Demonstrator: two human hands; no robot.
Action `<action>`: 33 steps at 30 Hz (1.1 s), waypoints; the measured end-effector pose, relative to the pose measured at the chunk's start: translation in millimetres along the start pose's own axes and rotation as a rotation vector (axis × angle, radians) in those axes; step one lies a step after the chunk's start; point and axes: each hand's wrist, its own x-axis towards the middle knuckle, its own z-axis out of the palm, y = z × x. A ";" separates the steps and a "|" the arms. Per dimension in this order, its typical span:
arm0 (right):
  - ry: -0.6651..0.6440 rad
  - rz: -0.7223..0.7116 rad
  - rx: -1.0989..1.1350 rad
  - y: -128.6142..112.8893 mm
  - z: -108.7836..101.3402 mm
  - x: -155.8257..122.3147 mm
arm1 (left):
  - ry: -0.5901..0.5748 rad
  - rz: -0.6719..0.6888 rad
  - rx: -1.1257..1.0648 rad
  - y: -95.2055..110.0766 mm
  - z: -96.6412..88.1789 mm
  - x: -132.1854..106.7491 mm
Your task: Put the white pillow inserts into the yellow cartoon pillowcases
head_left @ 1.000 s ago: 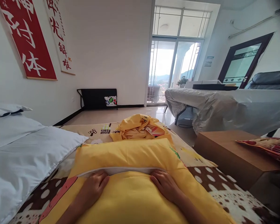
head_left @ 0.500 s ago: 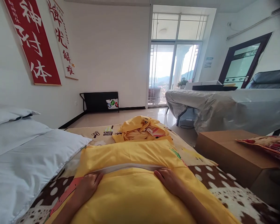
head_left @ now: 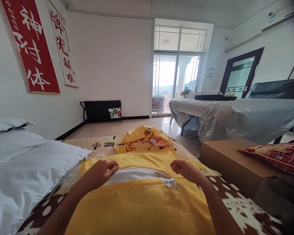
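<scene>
A yellow pillowcase (head_left: 137,205) lies across the bed in front of me. Through the long slit in it shows a white pillow (head_left: 139,174), with a small white tag (head_left: 170,183) at the slit's right end. My left hand (head_left: 105,171) is at the left end of the slit, fingers curled and thumb bent inward. At the right end, over the slit's far side, is my right hand (head_left: 183,168), its fingers curled too. Whether either hand pinches cloth is hidden. Beyond the pillowcase sits a crumpled yellow cloth (head_left: 137,135).
White pillows (head_left: 51,163) are stacked on my left, on the patterned blanket (head_left: 235,202). A brown box (head_left: 232,153) stands to the right with a red patterned cushion (head_left: 279,156) on it. Farther off is a plastic-covered table (head_left: 230,117).
Both hands have come up off the near edge of the slit and moved away from me. The slit gapes wider, baring more white and the tag. The camera view has shifted.
</scene>
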 end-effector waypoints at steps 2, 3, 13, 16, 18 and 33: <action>-0.031 0.111 -0.090 -1.4 0.2 8.1 | -0.082 0.101 0.148 52.6 16.3 25.1; -0.049 0.152 -0.110 -0.9 3.3 11.8 | -0.135 0.149 0.225 76.0 27.9 39.3; -0.046 0.130 -0.106 17.7 29.7 6.5 | -0.248 0.208 0.151 107.7 157.4 110.2; -0.097 0.053 -0.090 15.5 27.5 4.0 | -0.173 0.155 0.039 91.1 180.6 106.7; -0.179 -0.004 -0.077 14.0 28.9 4.6 | -0.133 0.165 -0.019 86.0 192.4 105.7; -0.206 0.062 -0.107 16.2 25.8 14.0 | 0.072 0.598 0.173 93.2 216.6 89.7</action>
